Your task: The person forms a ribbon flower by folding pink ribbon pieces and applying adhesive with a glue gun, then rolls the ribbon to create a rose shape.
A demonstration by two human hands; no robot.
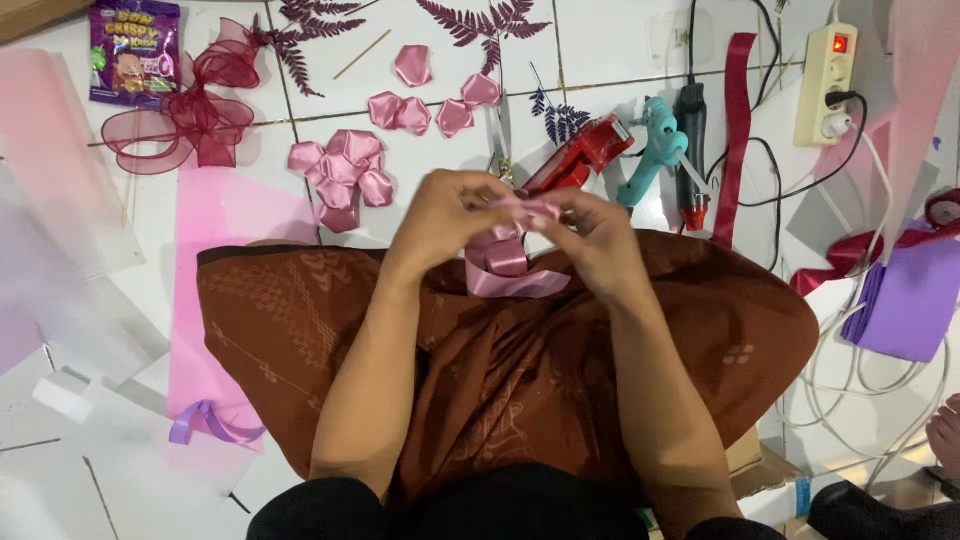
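My left hand [445, 215] and my right hand [590, 240] meet above my lap and pinch a pink satin ribbon [505, 260] between their fingers. The ribbon's loose end curls down in loops onto my brown patterned skirt [500, 370]. Just beyond my hands, on the white tiled floor, lies a cluster of folded pink satin petals [340, 175], with more single petals [425, 105] farther out.
A red tool [585, 155], a teal glue gun [655, 145] and a black one [690, 130] lie ahead right, near a red ribbon strip [735, 130] and a power strip [828, 80]. A dark red mesh bow [190, 115], snack bag [135, 50] and pink sheet [215, 290] lie left.
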